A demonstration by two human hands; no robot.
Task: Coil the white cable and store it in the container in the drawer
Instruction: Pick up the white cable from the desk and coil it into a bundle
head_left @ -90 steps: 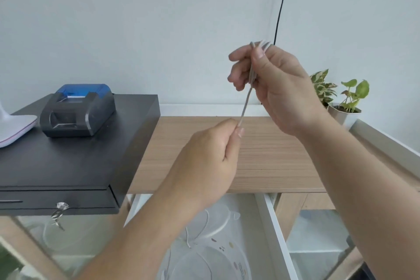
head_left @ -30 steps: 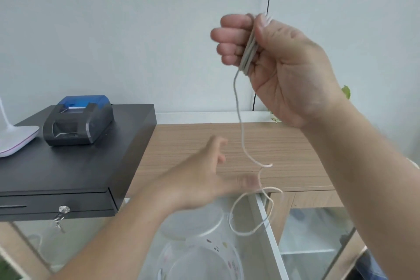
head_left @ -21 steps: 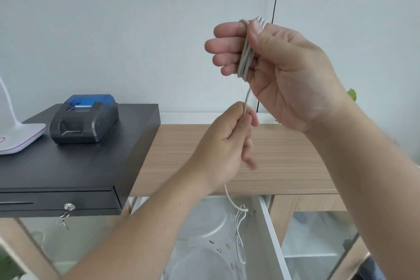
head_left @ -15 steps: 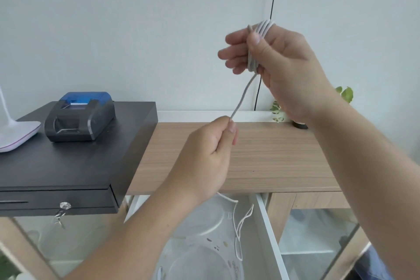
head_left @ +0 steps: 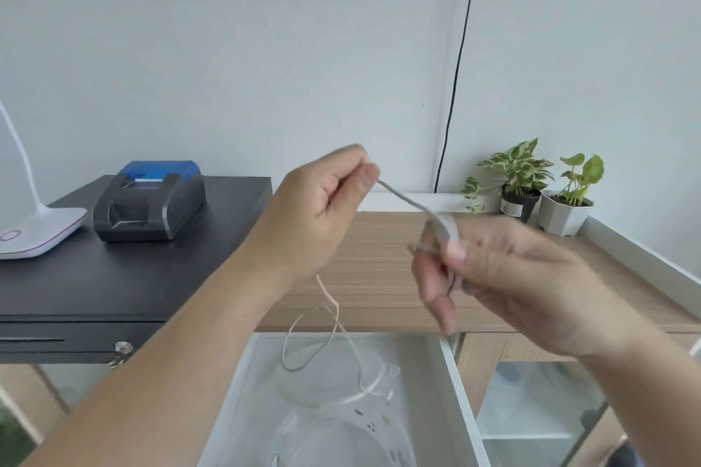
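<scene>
The white cable (head_left: pixel 402 198) runs taut between both hands above the wooden counter. My left hand (head_left: pixel 322 208) pinches it between thumb and fingers at the upper left. My right hand (head_left: pixel 489 277), blurred, holds several coiled turns of the cable around its fingers, lower and to the right. The loose tail (head_left: pixel 333 318) hangs from my left hand and loops down over the open white drawer (head_left: pixel 455 383). Inside the drawer sit clear round containers (head_left: pixel 341 432) with small coloured dots.
A black cash drawer (head_left: pixel 113 277) at the left carries a small receipt printer (head_left: pixel 150 207) and a white lamp base (head_left: pixel 36 231). Two potted plants (head_left: pixel 546 190) stand at the back right corner. A black wire (head_left: pixel 457 64) runs down the wall.
My right hand with the coil has dropped from head height to just above the counter. My left hand has risen and now pulls the cable up and to the left. The tail swings over the drawer.
</scene>
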